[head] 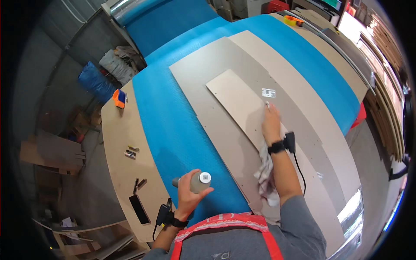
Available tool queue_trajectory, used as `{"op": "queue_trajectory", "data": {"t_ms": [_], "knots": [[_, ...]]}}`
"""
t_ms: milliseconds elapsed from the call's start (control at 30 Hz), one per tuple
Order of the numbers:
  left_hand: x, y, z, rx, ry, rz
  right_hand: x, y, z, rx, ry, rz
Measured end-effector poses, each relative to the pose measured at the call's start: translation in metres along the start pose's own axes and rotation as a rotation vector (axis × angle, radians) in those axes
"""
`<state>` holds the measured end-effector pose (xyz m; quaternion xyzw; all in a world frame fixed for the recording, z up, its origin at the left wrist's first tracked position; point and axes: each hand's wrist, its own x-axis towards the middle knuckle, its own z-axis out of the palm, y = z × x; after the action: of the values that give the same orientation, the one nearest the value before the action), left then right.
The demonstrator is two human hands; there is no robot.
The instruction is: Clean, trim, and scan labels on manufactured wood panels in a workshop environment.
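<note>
My left hand [188, 194] grips a translucent bottle [197, 184] above the blue sheet. A round white sticker with a printed code faces up from the bottle's end, and a grey part sticks out behind my fingers. My right hand [271, 123], slightly blurred, is at the right edge of a narrow beige panel [232, 89]. A bit of white shows at its fingertips, and a stained white cloth [267, 182] trails from under the palm past the wrist. The narrow panel lies on larger beige-grey panels [198, 68] with small holes. A printed label [268, 93] lies just beyond my right hand.
Blue sheeting [169, 139] covers much of the table [113, 136] and runs from a roll at the back. Along the left edge are an orange-and-blue object [119, 98], several markers [130, 152] and a black phone-like slab [139, 209]. Orange tape [292, 21] lies far right. Cables hang from both wrist-worn devices.
</note>
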<state>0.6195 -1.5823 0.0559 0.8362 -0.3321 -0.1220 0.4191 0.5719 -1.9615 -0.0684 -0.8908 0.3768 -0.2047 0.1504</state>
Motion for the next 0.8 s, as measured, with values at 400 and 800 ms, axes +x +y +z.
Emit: {"op": "queue_trajectory", "data": {"t_ms": [400, 800], "knots": [[-0.004, -0.024, -0.039, -0.152, 0.148, -0.213, 0.192, -0.117, 0.093, -0.095, -0.108, -0.165], [-0.023, -0.035, -0.049, -0.328, 0.275, -0.215, 0.12, -0.152, 0.104, 0.045, -0.127, -0.576]]}}
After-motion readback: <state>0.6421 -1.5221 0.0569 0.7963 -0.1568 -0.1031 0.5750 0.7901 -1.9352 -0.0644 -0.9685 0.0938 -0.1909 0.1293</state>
